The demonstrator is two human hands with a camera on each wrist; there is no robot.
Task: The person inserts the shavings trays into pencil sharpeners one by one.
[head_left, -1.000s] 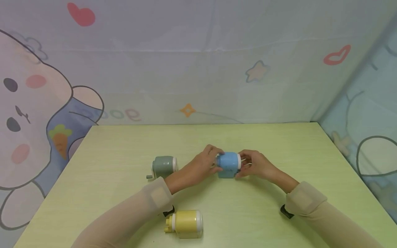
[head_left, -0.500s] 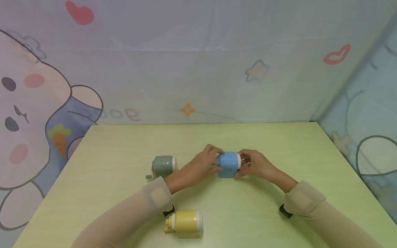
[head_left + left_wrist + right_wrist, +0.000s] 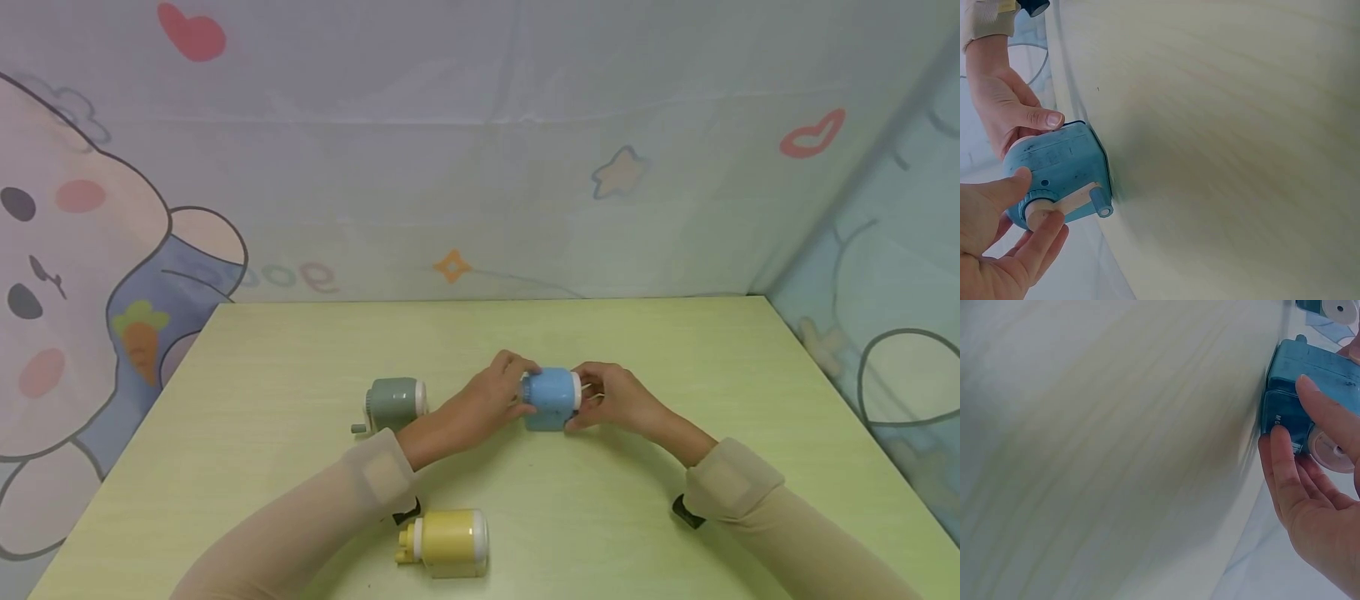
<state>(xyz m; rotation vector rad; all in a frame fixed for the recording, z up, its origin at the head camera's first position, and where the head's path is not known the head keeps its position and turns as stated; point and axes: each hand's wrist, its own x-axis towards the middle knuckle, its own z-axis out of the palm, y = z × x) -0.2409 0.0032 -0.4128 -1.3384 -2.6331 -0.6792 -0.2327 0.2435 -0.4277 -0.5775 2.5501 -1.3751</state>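
Observation:
A blue hand-crank pencil sharpener (image 3: 553, 390) stands on the table between my two hands. My left hand (image 3: 486, 398) holds its crank end. In the left wrist view, the thumb lies on the blue body (image 3: 1063, 156) and the fingertips touch the pale crank hub (image 3: 1036, 214); the crank handle (image 3: 1101, 201) points down toward the table. My right hand (image 3: 622, 400) grips the opposite end, beside the white front ring (image 3: 577, 390). In the right wrist view, its thumb (image 3: 1316, 397) presses on the body and a fingertip touches the drawer front (image 3: 1285, 415).
A grey-green crank sharpener (image 3: 395, 402) stands left of the left hand, close to that forearm. Nearer the front, a yellow sharpener (image 3: 452, 542) sits by the left sleeve (image 3: 337, 508). A patterned cloth (image 3: 480, 167) rises behind the table (image 3: 600, 517).
Both hands keep their places on the blue sharpener. The whole head view has shifted very slightly; nothing else visibly moves.

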